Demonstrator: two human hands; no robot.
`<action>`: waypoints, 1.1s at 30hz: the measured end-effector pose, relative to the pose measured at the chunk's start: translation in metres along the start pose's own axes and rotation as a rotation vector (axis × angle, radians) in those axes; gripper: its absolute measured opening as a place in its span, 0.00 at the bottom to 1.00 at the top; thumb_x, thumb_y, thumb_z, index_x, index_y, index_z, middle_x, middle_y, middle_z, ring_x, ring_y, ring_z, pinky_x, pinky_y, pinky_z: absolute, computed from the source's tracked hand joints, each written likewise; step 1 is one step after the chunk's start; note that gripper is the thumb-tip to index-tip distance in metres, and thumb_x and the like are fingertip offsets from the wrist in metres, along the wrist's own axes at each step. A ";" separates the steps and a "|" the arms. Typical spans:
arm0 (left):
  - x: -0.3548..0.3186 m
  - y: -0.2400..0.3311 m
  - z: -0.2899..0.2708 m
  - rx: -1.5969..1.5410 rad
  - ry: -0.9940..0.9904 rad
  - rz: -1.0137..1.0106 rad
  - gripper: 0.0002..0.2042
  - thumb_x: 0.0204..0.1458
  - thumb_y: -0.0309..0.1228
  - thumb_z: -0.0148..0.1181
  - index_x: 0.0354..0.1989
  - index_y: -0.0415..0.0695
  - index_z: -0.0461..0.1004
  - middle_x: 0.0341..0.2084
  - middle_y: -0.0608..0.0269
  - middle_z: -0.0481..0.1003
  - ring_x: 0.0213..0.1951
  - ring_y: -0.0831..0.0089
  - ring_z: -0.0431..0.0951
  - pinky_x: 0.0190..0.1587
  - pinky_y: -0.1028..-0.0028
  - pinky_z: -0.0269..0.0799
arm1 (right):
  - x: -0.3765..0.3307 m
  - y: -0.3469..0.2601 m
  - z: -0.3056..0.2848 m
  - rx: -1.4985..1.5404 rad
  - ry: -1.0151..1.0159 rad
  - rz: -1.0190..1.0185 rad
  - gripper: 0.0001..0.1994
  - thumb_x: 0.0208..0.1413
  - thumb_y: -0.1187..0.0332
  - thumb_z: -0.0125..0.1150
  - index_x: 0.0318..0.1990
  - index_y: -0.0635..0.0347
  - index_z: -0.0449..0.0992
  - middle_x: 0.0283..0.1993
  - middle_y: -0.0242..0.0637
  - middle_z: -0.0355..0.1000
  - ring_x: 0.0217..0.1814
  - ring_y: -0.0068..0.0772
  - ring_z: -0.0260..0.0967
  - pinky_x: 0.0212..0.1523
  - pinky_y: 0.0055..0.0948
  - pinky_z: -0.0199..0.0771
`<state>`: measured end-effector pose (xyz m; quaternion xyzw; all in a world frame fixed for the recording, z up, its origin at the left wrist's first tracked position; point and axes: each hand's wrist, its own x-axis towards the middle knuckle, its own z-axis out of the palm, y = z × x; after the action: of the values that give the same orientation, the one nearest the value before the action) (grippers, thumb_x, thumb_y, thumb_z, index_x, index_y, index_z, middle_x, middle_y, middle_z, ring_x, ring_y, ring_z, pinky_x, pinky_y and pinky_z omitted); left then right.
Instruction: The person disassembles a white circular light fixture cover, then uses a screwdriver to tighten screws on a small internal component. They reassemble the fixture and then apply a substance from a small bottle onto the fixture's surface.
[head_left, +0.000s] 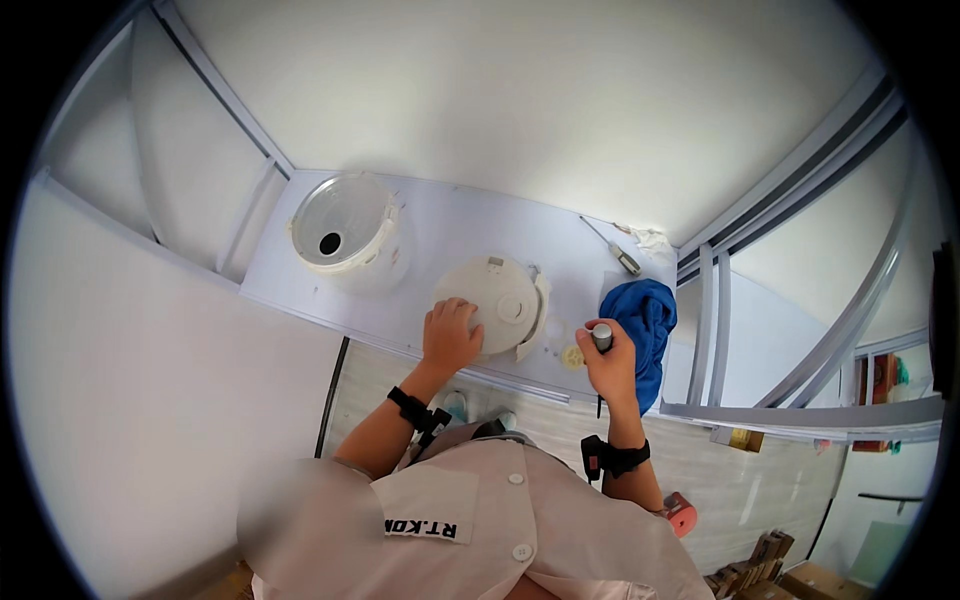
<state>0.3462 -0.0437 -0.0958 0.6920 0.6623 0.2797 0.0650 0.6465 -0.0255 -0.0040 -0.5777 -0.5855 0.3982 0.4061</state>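
A round off-white lid (487,290) lies on the table in the middle, with a small round cap on top and a curved strip (538,315) along its right side. On its near left part rests my left hand (452,335), fingers apart and slightly bent. My right hand (612,365) is closed around a screwdriver (602,336) with a grey-and-black handle, held off the lid to the right. Its thin dark shaft shows below the hand. Close by the right hand are a small pale yellow disc (572,357) and a bunched blue cloth (645,315).
At the left of the narrow white table (430,215) stands a wide whitish bucket (345,225) with a dark round spot inside. Another screwdriver (625,262) lies at the back right beside a crumpled white tissue (652,243). White walls and metal frames enclose the table.
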 end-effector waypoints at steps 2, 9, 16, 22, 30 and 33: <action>0.002 -0.003 0.000 0.012 -0.009 -0.009 0.16 0.52 0.34 0.69 0.49 0.45 0.81 0.52 0.58 0.77 0.57 0.53 0.75 0.59 0.54 0.71 | 0.002 -0.004 0.001 0.012 -0.001 0.000 0.12 0.60 0.65 0.74 0.43 0.63 0.81 0.28 0.34 0.75 0.30 0.22 0.68 0.33 0.27 0.71; 0.010 -0.006 -0.036 -0.228 0.053 0.074 0.10 0.54 0.29 0.68 0.44 0.43 0.82 0.48 0.57 0.79 0.55 0.53 0.76 0.58 0.56 0.73 | 0.000 -0.032 0.021 0.043 -0.021 -0.020 0.12 0.60 0.67 0.73 0.46 0.63 0.80 0.30 0.31 0.75 0.32 0.21 0.69 0.36 0.26 0.72; 0.041 -0.033 -0.123 -0.267 0.282 0.210 0.09 0.52 0.24 0.70 0.42 0.43 0.81 0.46 0.56 0.79 0.49 0.52 0.78 0.51 0.58 0.76 | -0.003 -0.091 0.054 0.243 -0.150 -0.228 0.26 0.57 0.80 0.62 0.64 0.57 0.67 0.46 0.33 0.70 0.45 0.23 0.67 0.46 0.24 0.70; 0.058 -0.105 -0.189 -0.367 0.366 0.263 0.11 0.49 0.21 0.70 0.41 0.43 0.81 0.43 0.58 0.80 0.46 0.54 0.79 0.46 0.61 0.78 | -0.004 -0.166 0.130 0.435 -0.161 -0.239 0.23 0.62 0.80 0.61 0.64 0.59 0.67 0.47 0.32 0.69 0.45 0.19 0.66 0.44 0.21 0.69; 0.095 -0.177 -0.250 -0.393 0.315 0.458 0.10 0.46 0.22 0.72 0.37 0.44 0.81 0.38 0.61 0.81 0.40 0.58 0.80 0.43 0.63 0.78 | 0.000 -0.214 0.244 0.552 -0.054 -0.293 0.24 0.68 0.75 0.64 0.68 0.60 0.65 0.53 0.39 0.73 0.54 0.30 0.74 0.56 0.30 0.75; 0.107 -0.185 -0.255 -0.393 0.225 0.532 0.08 0.46 0.24 0.74 0.34 0.46 0.82 0.35 0.66 0.81 0.38 0.62 0.80 0.44 0.64 0.74 | -0.003 -0.233 0.265 0.586 -0.019 -0.427 0.26 0.68 0.72 0.65 0.70 0.59 0.63 0.57 0.43 0.74 0.59 0.38 0.76 0.61 0.40 0.78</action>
<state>0.0596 0.0078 0.0639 0.7793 0.3954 0.4837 0.0484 0.3167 -0.0312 0.1203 -0.2978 -0.5577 0.4609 0.6229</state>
